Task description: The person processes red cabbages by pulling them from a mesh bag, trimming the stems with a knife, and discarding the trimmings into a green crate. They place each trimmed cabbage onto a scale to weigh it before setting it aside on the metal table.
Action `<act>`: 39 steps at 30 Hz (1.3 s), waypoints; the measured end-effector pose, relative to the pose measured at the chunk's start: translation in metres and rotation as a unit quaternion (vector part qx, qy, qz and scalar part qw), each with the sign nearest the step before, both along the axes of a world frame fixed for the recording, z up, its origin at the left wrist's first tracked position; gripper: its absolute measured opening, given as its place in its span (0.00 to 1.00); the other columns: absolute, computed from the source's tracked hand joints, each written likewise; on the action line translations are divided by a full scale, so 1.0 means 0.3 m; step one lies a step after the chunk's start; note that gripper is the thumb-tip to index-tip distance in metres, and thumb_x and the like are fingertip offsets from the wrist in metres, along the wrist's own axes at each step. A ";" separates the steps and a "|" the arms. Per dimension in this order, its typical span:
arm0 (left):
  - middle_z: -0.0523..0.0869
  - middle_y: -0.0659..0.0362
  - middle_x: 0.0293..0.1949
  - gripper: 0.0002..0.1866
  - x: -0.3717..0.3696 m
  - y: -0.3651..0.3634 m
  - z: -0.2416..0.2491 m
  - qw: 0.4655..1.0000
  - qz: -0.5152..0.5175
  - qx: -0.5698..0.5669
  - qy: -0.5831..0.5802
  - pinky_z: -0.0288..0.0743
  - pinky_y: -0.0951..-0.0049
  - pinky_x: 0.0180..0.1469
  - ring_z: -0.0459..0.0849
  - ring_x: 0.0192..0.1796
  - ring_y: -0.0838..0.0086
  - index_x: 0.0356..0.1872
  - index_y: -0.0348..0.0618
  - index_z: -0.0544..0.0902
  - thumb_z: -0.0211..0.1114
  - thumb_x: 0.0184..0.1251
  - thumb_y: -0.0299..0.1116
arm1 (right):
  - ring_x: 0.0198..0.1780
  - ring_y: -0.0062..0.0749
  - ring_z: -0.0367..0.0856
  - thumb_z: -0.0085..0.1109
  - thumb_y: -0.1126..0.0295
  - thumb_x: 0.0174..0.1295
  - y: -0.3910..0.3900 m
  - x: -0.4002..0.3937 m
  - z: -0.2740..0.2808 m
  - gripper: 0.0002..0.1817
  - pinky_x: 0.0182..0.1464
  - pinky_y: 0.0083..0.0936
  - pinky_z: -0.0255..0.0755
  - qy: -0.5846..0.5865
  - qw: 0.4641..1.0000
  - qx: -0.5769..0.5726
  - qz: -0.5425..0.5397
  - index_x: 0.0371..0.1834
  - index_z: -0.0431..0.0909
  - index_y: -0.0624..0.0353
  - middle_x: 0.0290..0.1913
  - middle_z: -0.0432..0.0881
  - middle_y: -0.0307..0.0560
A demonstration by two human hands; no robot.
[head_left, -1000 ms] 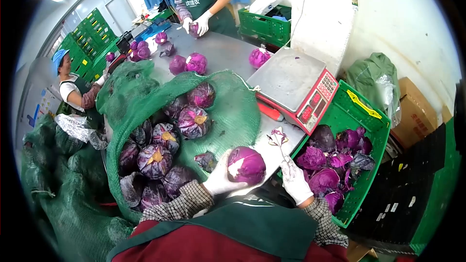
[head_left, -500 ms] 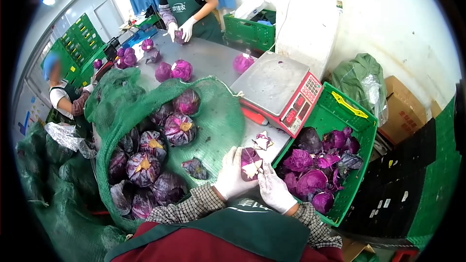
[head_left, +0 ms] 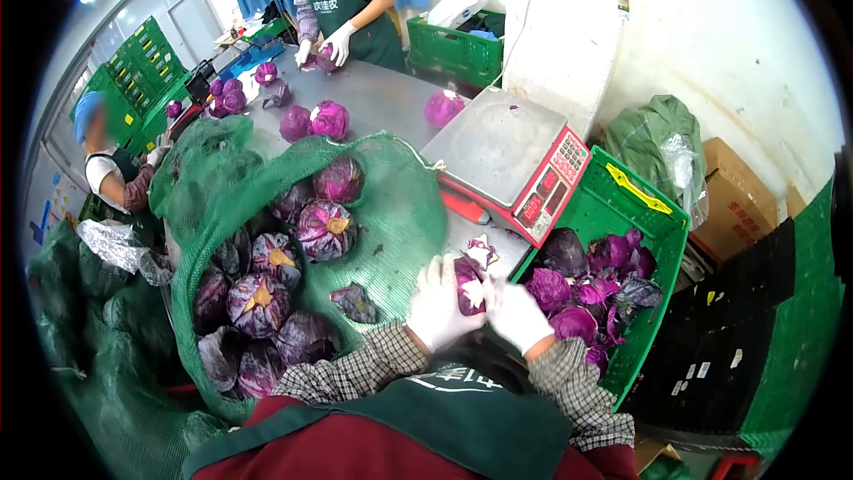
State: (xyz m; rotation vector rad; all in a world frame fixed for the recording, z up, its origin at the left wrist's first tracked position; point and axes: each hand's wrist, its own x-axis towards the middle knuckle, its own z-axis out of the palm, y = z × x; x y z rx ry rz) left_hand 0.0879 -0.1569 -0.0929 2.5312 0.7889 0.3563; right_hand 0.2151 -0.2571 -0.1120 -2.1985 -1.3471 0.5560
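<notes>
My left hand (head_left: 439, 309), in a white glove, grips a small red cabbage (head_left: 469, 289) from its left side; a pale cut patch shows on the cabbage. At the cabbage's right edge is my right hand (head_left: 517, 315), also gloved, its fingers smeared by motion, so I cannot tell what they hold. Just beyond the cabbage lies a pale and purple trimmed piece (head_left: 482, 252). Left of my hands, a loose dark outer leaf (head_left: 354, 303) rests on the green mesh sack (head_left: 391, 213). Several whole red cabbages (head_left: 259, 304) sit in that sack.
A red scale (head_left: 506, 147) stands ahead of my hands. To the right, a green crate (head_left: 653, 320) contains purple leaves. Across the metal table (head_left: 391, 98), a person in a green apron handles a cabbage (head_left: 327, 58). Another person (head_left: 115, 173) stands at the left.
My hands and the cabbage have shifted slightly up and right, and the cabbage has turned. My right hand has moved up along its side. The far person's hands have also moved.
</notes>
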 end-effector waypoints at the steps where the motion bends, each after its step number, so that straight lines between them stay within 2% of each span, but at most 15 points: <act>1: 0.62 0.36 0.65 0.56 -0.017 -0.021 -0.016 0.998 -0.030 0.046 -0.008 0.62 0.49 0.67 0.62 0.67 0.41 0.67 0.25 0.57 0.77 0.39 0.47 | 0.39 0.58 0.81 0.39 0.62 0.74 0.004 0.050 -0.052 0.19 0.42 0.48 0.75 0.006 0.999 0.039 -0.030 0.44 0.75 0.69 0.35 0.80 0.68; 4: 0.58 0.33 0.68 0.59 -0.077 -0.040 -0.077 0.995 -0.060 0.076 -0.039 0.54 0.48 0.72 0.58 0.70 0.39 0.69 0.26 0.54 0.78 0.40 0.48 | 0.38 0.61 0.82 0.40 0.61 0.73 0.000 0.143 -0.282 0.19 0.42 0.47 0.77 -0.064 0.975 0.214 0.018 0.45 0.77 0.65 0.38 0.83 0.64; 7: 0.53 0.33 0.71 0.63 -0.175 0.076 -0.150 0.989 -0.085 -0.043 -0.113 0.50 0.54 0.75 0.53 0.73 0.40 0.73 0.28 0.47 0.78 0.43 0.52 | 0.35 0.62 0.81 0.43 0.62 0.72 -0.041 0.044 -0.191 0.17 0.37 0.48 0.77 0.010 0.987 0.157 -0.032 0.42 0.76 0.64 0.33 0.81 0.65; 11: 0.49 0.35 0.74 0.65 -0.260 0.166 -0.133 0.982 -0.144 -0.115 -0.037 0.46 0.59 0.77 0.48 0.77 0.48 0.73 0.28 0.49 0.78 0.41 0.55 | 0.31 0.59 0.81 0.48 0.63 0.70 -0.034 -0.025 -0.090 0.12 0.33 0.46 0.76 -0.036 0.981 0.185 -0.048 0.40 0.75 0.62 0.29 0.80 0.63; 13: 0.57 0.35 0.71 0.63 -0.235 0.157 -0.037 0.955 -0.067 -0.286 -0.047 0.51 0.61 0.76 0.57 0.75 0.50 0.72 0.26 0.53 0.78 0.41 0.57 | 0.31 0.55 0.83 0.52 0.64 0.67 -0.045 -0.062 0.010 0.10 0.33 0.44 0.77 -0.041 0.987 0.153 -0.034 0.40 0.76 0.61 0.29 0.81 0.60; 16: 0.63 0.33 0.68 0.62 -0.166 0.167 -0.109 0.939 0.066 -0.328 -0.084 0.55 0.64 0.74 0.63 0.72 0.50 0.70 0.22 0.55 0.77 0.43 0.59 | 0.31 0.54 0.83 0.53 0.64 0.67 -0.050 -0.090 0.061 0.10 0.34 0.43 0.78 -0.039 0.977 0.209 -0.016 0.39 0.76 0.60 0.31 0.82 0.58; 18: 0.67 0.34 0.65 0.61 -0.163 0.169 -0.134 0.967 0.079 -0.233 -0.066 0.63 0.63 0.71 0.69 0.68 0.53 0.70 0.21 0.55 0.78 0.45 0.56 | 0.31 0.54 0.83 0.52 0.64 0.68 -0.054 -0.079 0.070 0.10 0.34 0.42 0.78 -0.047 0.977 0.205 -0.027 0.40 0.78 0.60 0.32 0.82 0.57; 20: 0.74 0.39 0.60 0.56 -0.192 0.171 -0.037 0.860 0.034 -0.503 -0.077 0.72 0.64 0.64 0.76 0.63 0.58 0.67 0.22 0.58 0.80 0.47 0.49 | 0.32 0.53 0.83 0.51 0.64 0.68 -0.068 -0.042 0.062 0.11 0.34 0.41 0.79 -0.052 0.978 0.189 -0.069 0.41 0.78 0.60 0.32 0.82 0.58; 22: 0.79 0.48 0.56 0.40 -0.261 0.232 -0.159 0.830 -0.001 -0.551 -0.087 0.77 0.68 0.58 0.80 0.57 0.67 0.63 0.32 0.66 0.78 0.54 0.39 | 0.33 0.54 0.83 0.47 0.61 0.71 -0.080 0.033 -0.038 0.16 0.35 0.42 0.78 -0.019 0.977 0.168 -0.133 0.53 0.79 0.59 0.33 0.83 0.60; 26: 0.76 0.50 0.61 0.34 -0.363 0.218 -0.179 0.686 0.066 -0.686 -0.232 0.74 0.61 0.64 0.78 0.61 0.63 0.66 0.37 0.65 0.70 0.61 0.34 | 0.25 0.33 0.75 0.44 0.64 0.75 -0.201 0.104 -0.118 0.20 0.32 0.28 0.70 0.039 0.937 0.266 -0.221 0.62 0.73 0.64 0.23 0.75 0.51; 28: 0.74 0.48 0.63 0.35 -0.391 0.220 -0.240 0.593 0.102 -0.739 -0.302 0.72 0.57 0.66 0.76 0.64 0.59 0.69 0.39 0.63 0.67 0.64 0.41 | 0.41 0.59 0.83 0.47 0.66 0.72 -0.318 0.149 -0.101 0.22 0.41 0.40 0.76 0.136 0.922 0.181 -0.315 0.66 0.70 0.62 0.41 0.82 0.68; 29: 0.73 0.47 0.64 0.37 -0.381 0.200 -0.215 0.573 0.105 -0.743 -0.329 0.72 0.55 0.66 0.75 0.65 0.58 0.70 0.41 0.61 0.65 0.65 0.46 | 0.41 0.60 0.83 0.49 0.66 0.71 -0.376 0.198 -0.153 0.24 0.41 0.41 0.76 0.106 0.929 0.141 -0.326 0.68 0.67 0.63 0.41 0.82 0.69; 32: 0.73 0.46 0.64 0.37 -0.331 0.179 -0.165 0.514 0.099 -0.764 -0.378 0.72 0.54 0.66 0.75 0.64 0.57 0.69 0.41 0.61 0.65 0.65 0.46 | 0.16 0.29 0.68 0.51 0.63 0.70 -0.522 0.316 -0.344 0.30 0.21 0.29 0.67 -0.079 0.926 0.049 -0.366 0.71 0.60 0.66 0.20 0.74 0.45; 35: 0.75 0.47 0.63 0.40 -0.274 0.199 -0.156 0.605 0.048 -0.726 -0.325 0.76 0.54 0.62 0.79 0.61 0.58 0.69 0.37 0.62 0.68 0.60 0.48 | 0.17 0.14 0.66 0.63 0.66 0.63 -0.384 0.178 -0.063 0.32 0.17 0.15 0.61 0.256 0.894 0.257 -0.264 0.68 0.64 0.63 0.25 0.78 0.37; 39: 0.77 0.50 0.58 0.40 -0.222 0.196 -0.061 0.700 -0.041 -0.661 -0.266 0.75 0.62 0.62 0.80 0.59 0.63 0.66 0.36 0.66 0.73 0.55 0.42 | 0.22 0.11 0.69 0.66 0.71 0.58 -0.161 0.002 0.115 0.27 0.24 0.12 0.64 0.375 0.896 0.227 -0.068 0.62 0.73 0.60 0.37 0.78 0.35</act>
